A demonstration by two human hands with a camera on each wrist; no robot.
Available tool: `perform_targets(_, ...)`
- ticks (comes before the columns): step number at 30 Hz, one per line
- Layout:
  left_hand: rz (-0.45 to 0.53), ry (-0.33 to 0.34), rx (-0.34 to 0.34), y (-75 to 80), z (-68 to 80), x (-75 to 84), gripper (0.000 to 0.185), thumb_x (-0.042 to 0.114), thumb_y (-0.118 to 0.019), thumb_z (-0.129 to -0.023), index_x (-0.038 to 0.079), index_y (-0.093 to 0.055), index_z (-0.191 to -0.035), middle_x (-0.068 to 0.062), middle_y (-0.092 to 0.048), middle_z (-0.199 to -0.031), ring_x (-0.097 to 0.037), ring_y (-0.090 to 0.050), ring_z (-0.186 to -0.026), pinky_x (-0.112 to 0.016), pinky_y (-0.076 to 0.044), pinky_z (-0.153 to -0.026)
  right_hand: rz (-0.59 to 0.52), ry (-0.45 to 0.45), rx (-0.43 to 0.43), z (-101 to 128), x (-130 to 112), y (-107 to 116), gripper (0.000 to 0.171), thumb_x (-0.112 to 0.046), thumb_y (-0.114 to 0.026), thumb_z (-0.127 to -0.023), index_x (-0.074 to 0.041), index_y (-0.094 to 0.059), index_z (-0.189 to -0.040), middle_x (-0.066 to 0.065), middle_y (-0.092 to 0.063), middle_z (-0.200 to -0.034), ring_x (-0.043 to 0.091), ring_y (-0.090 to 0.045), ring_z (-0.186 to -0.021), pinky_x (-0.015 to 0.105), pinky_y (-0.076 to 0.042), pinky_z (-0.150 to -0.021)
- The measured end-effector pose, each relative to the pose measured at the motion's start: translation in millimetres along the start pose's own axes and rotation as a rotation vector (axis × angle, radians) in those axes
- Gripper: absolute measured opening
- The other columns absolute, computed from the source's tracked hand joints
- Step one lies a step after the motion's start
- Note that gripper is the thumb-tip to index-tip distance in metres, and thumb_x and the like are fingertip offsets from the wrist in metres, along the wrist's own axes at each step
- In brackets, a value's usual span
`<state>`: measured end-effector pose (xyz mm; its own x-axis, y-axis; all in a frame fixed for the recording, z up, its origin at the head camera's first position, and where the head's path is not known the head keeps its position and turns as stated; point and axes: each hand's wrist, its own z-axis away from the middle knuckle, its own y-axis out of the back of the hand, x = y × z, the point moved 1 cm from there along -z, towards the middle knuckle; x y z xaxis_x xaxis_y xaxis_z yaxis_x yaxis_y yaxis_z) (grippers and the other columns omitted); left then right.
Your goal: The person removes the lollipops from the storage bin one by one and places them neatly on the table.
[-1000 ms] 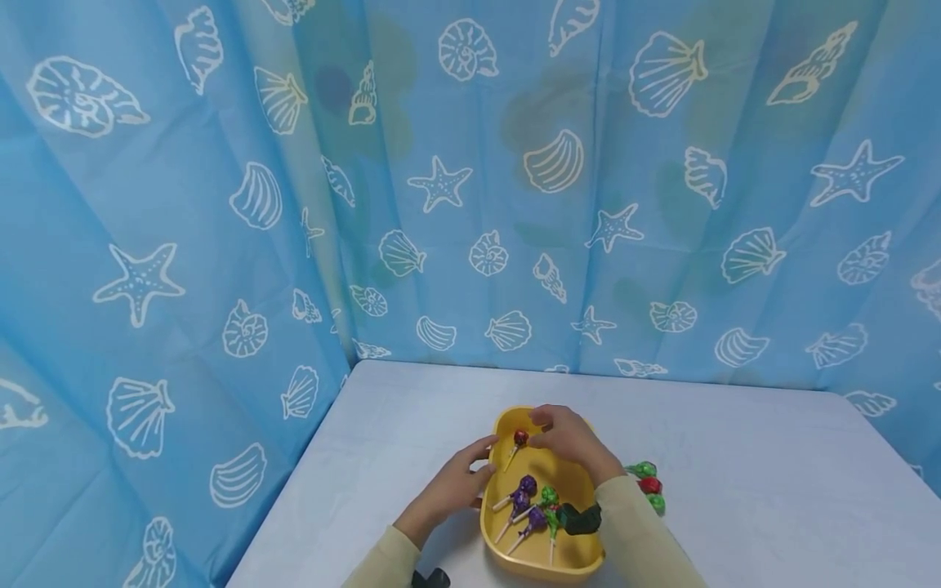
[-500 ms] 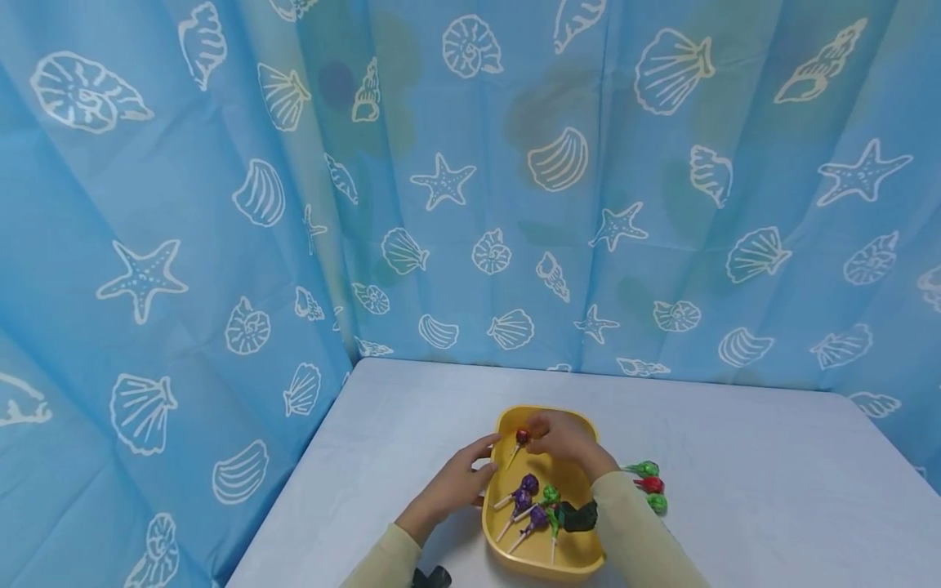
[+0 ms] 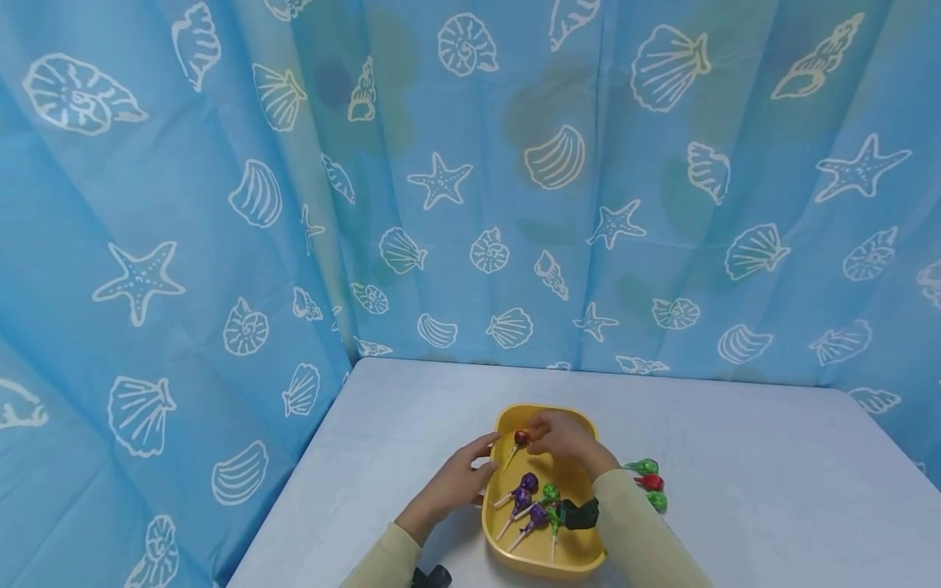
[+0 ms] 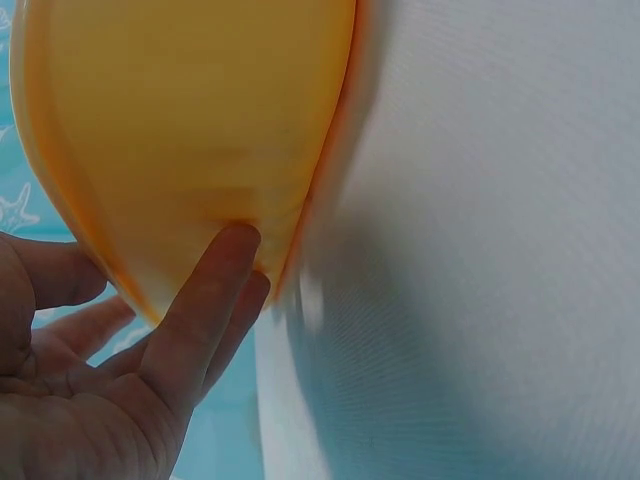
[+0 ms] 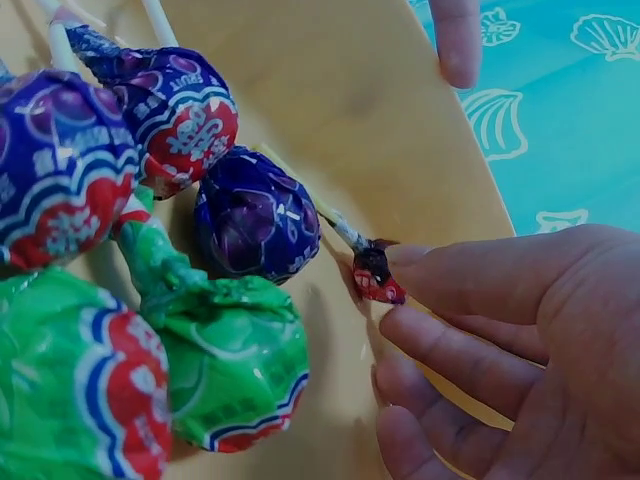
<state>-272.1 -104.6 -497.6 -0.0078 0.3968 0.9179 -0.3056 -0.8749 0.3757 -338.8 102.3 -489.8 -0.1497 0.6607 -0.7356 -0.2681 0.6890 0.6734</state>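
Observation:
A yellow tray (image 3: 542, 559) sits on the white table near its front edge. My left hand (image 3: 461, 478) grips the tray's left rim, its fingers (image 4: 213, 290) against the outer wall (image 4: 190, 130) and its thumb (image 5: 456, 40) over the edge. At the far end of the tray my right hand (image 3: 564, 437) pinches the head of a small red lollipop (image 3: 520, 438) between its fingertips (image 5: 440, 290); the red lollipop (image 5: 376, 278) lies on the tray floor. Several purple lollipops (image 3: 526, 487) (image 5: 256, 215) and green lollipops (image 3: 549, 494) (image 5: 232, 372) lie nearer me in the tray.
Three lollipops lie on the table just right of the tray: a green lollipop (image 3: 644, 468), a red one (image 3: 651, 483) and another green one (image 3: 657, 501). A blue curtain with shells (image 3: 470, 180) closes off the back and left. The white table (image 3: 772, 490) stretches to the right.
My right hand's fingers have drawn together from a looser spread onto the red lollipop at the tray's far end. The left hand has stayed on the rim.

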Motion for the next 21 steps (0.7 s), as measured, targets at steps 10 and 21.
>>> perform_targets(10,-0.014,-0.006,0.011,-0.6,-0.9,-0.8,0.049,0.015,-0.056,-0.105,0.018,-0.046,-0.153,-0.019,-0.050,-0.147,-0.028,-0.067,-0.106,-0.035,-0.064,-0.069,0.022,0.025,-0.029,-1.6,0.3,-1.3,0.040,-0.001,-0.075,-0.088,0.002,-0.065,-0.126,0.017,-0.069,-0.120,0.037,-0.063,-0.115,0.052,-0.053,-0.100)
perform_targets(21,-0.012,-0.008,0.008,-1.4,-0.8,-2.6,0.049,0.015,-0.055,-0.105,0.018,-0.046,-0.153,-0.019,-0.050,-0.147,-0.026,-0.067,-0.104,-0.034,-0.064,-0.068,-0.016,0.044,-0.073,-0.5,3.5,-1.9,0.037,0.004,-0.074,-0.086,0.002,-0.067,-0.122,0.009,-0.072,-0.105,0.029,-0.067,-0.099,0.048,-0.058,-0.093)
